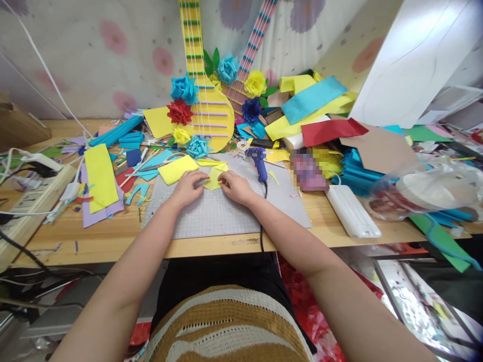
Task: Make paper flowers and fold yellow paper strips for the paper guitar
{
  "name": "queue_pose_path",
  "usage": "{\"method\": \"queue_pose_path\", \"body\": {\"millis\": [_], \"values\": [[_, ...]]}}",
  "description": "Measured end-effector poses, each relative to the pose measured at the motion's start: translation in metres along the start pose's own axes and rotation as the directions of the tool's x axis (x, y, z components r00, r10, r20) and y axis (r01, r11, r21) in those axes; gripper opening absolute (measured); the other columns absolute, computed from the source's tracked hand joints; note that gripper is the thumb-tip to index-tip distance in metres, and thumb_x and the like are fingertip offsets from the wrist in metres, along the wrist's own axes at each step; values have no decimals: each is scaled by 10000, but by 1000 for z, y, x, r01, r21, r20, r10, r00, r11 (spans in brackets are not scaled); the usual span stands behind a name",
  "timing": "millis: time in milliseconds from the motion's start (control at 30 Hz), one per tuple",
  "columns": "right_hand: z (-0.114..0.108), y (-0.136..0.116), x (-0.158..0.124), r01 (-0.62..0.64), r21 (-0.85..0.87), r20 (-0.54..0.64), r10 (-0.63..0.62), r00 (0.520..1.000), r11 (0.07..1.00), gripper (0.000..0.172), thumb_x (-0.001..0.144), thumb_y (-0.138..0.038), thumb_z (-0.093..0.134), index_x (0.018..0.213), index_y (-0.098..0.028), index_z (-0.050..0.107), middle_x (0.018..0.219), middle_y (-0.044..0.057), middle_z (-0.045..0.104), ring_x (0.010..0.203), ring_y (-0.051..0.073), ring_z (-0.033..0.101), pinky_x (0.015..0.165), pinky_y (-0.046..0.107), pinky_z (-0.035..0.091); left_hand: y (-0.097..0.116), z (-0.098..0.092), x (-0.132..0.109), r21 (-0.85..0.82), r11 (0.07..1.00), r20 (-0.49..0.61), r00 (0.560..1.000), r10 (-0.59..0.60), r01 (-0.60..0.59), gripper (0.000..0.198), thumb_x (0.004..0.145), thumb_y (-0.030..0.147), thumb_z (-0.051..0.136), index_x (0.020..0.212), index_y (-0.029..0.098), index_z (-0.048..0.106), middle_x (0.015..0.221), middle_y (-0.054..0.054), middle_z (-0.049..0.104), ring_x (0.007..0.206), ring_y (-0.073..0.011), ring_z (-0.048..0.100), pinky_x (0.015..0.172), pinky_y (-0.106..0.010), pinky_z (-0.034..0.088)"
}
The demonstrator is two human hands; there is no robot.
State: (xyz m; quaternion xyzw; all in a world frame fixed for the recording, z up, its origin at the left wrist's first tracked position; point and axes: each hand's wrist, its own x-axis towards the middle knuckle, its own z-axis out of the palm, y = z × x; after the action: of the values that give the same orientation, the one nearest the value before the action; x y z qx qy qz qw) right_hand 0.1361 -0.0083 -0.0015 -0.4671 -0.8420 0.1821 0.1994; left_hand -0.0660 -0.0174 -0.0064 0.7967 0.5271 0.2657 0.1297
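Left hand: fingers pressing down on a small yellow paper, partly covering its edge.
Right hand: fingers pinching the paper's other side.
Paper: lying on the grey mat on the table.
Blurred: patch beside the glue gun.

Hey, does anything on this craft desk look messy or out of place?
Yes. Paper scraps litter the desk left of the grey mat, and the glue gun lies tipped beside the yellow paper both hands press.

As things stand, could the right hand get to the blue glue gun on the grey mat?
Probably yes. The right hand rests on the yellow paper, and the blue glue gun lies just beyond it on the grey mat, nothing between them.
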Motion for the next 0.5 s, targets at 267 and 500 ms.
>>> {"method": "queue_pose_path", "body": {"millis": [267, 500], "values": [[1, 5, 1, 5, -40, -14, -6, 1000, 999, 233, 819, -160, 418, 931, -196, 619, 1041, 63, 581, 878, 169, 548, 704, 275, 392, 15, 2, 0, 94, 989, 29, 993, 114, -116, 166, 809, 277, 533, 858, 224, 683, 988, -55, 649, 971, -201, 523, 906, -379, 390], [-5, 7, 1, 4, -49, 39, -2, 999, 999, 219, 806, -165, 437, 906, -195, 629, 955, 48, 599, 815, 156, 549, 691, 262, 378, 22, 6, 0, 52, 972, 120, 968, 222, -230, 197, 849, 293, 489, 851, 216, 671, 962, -57, 644, 978, -192, 518, 904, -362, 383]]}}
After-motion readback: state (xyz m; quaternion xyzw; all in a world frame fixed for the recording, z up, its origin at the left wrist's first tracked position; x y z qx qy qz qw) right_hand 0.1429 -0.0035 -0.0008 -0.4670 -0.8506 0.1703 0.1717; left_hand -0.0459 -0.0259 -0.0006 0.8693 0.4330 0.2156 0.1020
